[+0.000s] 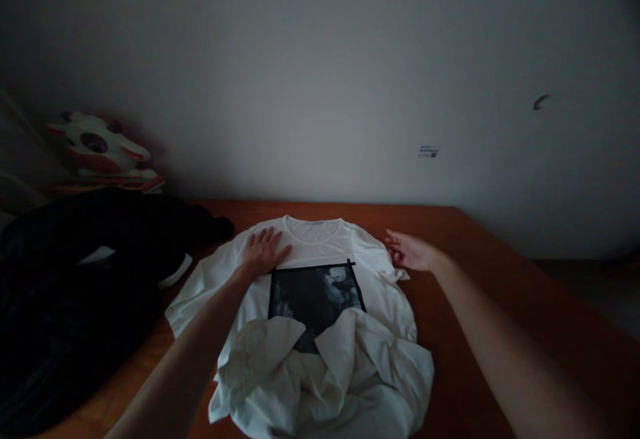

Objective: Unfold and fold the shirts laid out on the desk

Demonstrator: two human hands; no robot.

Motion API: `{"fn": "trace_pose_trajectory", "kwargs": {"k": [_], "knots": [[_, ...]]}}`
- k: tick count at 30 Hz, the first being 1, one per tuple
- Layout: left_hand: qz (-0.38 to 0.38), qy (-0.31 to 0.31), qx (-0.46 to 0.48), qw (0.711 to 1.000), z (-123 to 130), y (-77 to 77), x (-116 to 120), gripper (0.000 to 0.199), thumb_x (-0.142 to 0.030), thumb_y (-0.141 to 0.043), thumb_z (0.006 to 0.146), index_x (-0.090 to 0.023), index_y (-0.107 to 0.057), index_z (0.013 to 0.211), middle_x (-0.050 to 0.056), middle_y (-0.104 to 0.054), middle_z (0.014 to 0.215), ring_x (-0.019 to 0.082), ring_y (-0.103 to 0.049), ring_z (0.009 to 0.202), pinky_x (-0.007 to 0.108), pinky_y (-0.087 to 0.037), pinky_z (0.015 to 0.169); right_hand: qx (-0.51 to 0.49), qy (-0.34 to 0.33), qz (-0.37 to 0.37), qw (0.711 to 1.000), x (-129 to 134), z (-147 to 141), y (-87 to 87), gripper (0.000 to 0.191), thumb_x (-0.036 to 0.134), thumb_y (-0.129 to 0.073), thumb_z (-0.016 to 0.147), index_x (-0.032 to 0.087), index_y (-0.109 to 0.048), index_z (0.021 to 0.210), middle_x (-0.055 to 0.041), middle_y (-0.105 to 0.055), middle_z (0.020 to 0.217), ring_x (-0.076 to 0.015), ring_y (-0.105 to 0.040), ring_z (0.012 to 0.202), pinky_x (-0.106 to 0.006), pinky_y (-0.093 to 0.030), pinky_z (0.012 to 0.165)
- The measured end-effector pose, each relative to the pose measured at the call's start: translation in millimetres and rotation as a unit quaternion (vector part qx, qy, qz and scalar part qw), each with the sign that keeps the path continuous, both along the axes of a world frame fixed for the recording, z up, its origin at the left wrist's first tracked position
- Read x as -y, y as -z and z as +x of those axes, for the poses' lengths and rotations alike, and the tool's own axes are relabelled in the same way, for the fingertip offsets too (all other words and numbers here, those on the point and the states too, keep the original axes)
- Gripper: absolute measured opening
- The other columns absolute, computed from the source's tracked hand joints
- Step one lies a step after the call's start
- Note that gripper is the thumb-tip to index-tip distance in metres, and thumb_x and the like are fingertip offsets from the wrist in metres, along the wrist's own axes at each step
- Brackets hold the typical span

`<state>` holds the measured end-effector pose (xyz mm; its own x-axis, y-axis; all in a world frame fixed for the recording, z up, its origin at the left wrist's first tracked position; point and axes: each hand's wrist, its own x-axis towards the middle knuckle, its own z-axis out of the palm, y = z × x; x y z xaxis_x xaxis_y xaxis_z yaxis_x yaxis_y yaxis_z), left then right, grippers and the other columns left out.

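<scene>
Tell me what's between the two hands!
The head view shows the white shirt between the left hand and right hand: its chest, just above the dark print.

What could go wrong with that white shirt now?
The shirt's bottom part is bunched up over the dark print, so it might get creased if pressed like that. The sleeve by the right hand looks crumpled and could stay wrinkled. The black cloth lies close to the other sleeve, so the two might get tangled if either is pulled.
</scene>
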<state>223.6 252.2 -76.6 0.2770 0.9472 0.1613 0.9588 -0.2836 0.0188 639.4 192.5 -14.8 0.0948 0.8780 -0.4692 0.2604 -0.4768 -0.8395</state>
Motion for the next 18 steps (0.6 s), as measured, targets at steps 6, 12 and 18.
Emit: {"fn": "trace_pose_trajectory", "kwargs": {"k": [6, 12, 18], "knots": [[-0.017, -0.001, 0.003, 1.000, -1, 0.7, -3, 0.074, -0.068, -0.032, 0.098, -0.021, -0.047, 0.153, 0.013, -0.038, 0.164, 0.033, -0.034, 0.151, 0.053, -0.024, 0.122, -0.033, 0.003, -0.074, 0.997, 11, 4, 12.5, 0.030, 0.034, -0.081, 0.082, 0.020, -0.058, 0.066, 0.0041, -0.054, 0.051, -0.0084, -0.043, 0.044, -0.017, -0.033, 0.038], [-0.012, -0.006, -0.003, 1.000, 1, -1.9, 0, 0.071, -0.066, -0.035, 0.099, -0.022, -0.048, 0.152, 0.013, -0.039, 0.163, 0.033, -0.035, 0.150, 0.052, -0.025, 0.122, -0.034, 0.045, 0.012, 0.998, 4, 6, 20.6, 0.015, 0.032, -0.075, 0.082, 0.021, -0.065, 0.079, -0.0003, -0.070, 0.069, -0.0140, -0.062, 0.061, -0.023, -0.051, 0.057], [-0.022, -0.006, 0.005, 1.000, 2, -5.1, 2, 0.071, -0.066, -0.037, 0.098, -0.021, -0.048, 0.152, 0.014, -0.039, 0.163, 0.033, -0.033, 0.151, 0.052, -0.024, 0.123, 0.024, 0.086, 0.087, 0.992, -4, 13, 15.9, 0.024, 0.045, -0.068, 0.089, 0.022, -0.066, 0.091, -0.0019, -0.076, 0.081, -0.0152, -0.068, 0.075, -0.022, -0.052, 0.066]]}}
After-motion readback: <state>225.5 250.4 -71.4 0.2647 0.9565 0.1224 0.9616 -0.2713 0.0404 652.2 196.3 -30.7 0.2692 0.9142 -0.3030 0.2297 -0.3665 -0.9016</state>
